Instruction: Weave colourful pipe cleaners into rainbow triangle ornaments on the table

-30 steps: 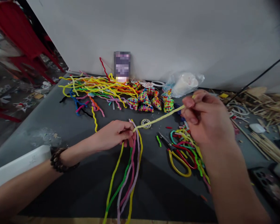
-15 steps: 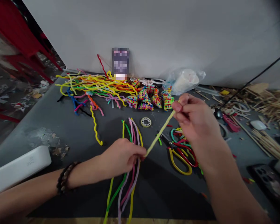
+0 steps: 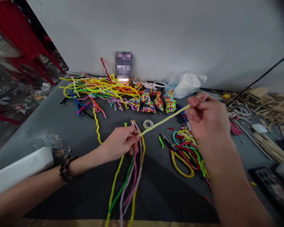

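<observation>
A pale yellow pipe cleaner [image 3: 164,120] is stretched between my two hands above the dark table. My left hand [image 3: 121,142], with a beaded bracelet at the wrist, pinches its lower left end. The upper right end is pinched in my right hand [image 3: 208,116], raised higher. Under my left hand lie several long pipe cleaners [image 3: 130,186] side by side, yellow, green, lilac and pink. A white ring [image 3: 148,124] with holes rests just below the stretched strand. Scissors [image 3: 180,157] with red and yellow handles lie open beside a pile of cut colourful pieces [image 3: 191,146].
A heap of colourful pipe cleaners [image 3: 97,86] lies at the back left, beside several woven multicoloured bundles [image 3: 146,102]. A plastic-wrapped white roll [image 3: 188,83] stands against the wall. Wooden sticks [image 3: 265,138] and a phone [image 3: 269,186] are at right; a white device [image 3: 21,170] is at left.
My right hand has moved right and slightly up, and my left hand up and slightly left. The pale yellow pipe cleaner now shows longer between them and slopes less steeply.
</observation>
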`<state>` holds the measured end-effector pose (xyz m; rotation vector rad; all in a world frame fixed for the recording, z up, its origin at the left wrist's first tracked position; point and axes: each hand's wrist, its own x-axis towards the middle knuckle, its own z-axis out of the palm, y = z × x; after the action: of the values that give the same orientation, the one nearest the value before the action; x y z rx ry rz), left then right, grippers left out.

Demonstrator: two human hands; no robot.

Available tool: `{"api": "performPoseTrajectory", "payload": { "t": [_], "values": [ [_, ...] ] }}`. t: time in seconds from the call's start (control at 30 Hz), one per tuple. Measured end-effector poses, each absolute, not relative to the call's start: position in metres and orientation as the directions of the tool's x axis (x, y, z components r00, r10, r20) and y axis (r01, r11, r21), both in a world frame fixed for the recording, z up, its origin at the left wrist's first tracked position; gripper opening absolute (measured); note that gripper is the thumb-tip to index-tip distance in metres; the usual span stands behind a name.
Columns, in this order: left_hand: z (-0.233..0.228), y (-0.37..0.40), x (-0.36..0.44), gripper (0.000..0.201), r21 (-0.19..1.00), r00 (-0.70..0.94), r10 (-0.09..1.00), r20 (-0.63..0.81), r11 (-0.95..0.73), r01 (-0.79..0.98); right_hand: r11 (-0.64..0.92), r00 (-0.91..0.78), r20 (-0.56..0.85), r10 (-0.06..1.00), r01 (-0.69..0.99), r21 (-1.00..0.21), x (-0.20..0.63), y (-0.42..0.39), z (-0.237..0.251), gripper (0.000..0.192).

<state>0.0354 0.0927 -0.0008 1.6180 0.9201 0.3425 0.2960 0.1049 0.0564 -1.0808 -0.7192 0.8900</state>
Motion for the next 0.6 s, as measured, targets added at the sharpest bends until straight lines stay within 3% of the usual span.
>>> {"api": "performPoseTrajectory", "payload": {
  "t": [0.13, 0.27, 0.37, 0.47, 0.6],
  "values": [
    [-0.007, 0.117, 0.028, 0.015, 0.877, 0.550, 0.805, -0.224, -0.080, 0.474, 0.214, 0.420, 0.089, 0.903, -0.260, -0.942, 0.273, 0.089, 0.072, 0.023],
    [-0.008, 0.123, 0.023, 0.013, 0.839, 0.599, 0.800, -0.017, -0.315, 0.444, 0.258, 0.401, 0.136, 0.906, -0.270, -0.928, 0.258, 0.077, 0.085, 0.023],
    [-0.005, 0.119, 0.025, 0.012, 0.792, 0.611, 0.784, 0.106, -0.438, 0.425, 0.369, 0.489, 0.217, 0.845, -0.238, -0.899, 0.265, 0.081, 0.086, 0.022],
    [-0.004, 0.112, 0.027, 0.016, 0.782, 0.606, 0.782, 0.145, -0.466, 0.414, 0.431, 0.559, 0.269, 0.785, -0.179, -0.885, 0.279, 0.089, 0.080, 0.022],
    [-0.007, 0.106, 0.030, 0.024, 0.752, 0.643, 0.751, 0.147, -0.507, 0.421, 0.396, 0.549, 0.246, 0.798, -0.171, -0.902, 0.293, 0.096, 0.073, 0.022]
  ]
}}
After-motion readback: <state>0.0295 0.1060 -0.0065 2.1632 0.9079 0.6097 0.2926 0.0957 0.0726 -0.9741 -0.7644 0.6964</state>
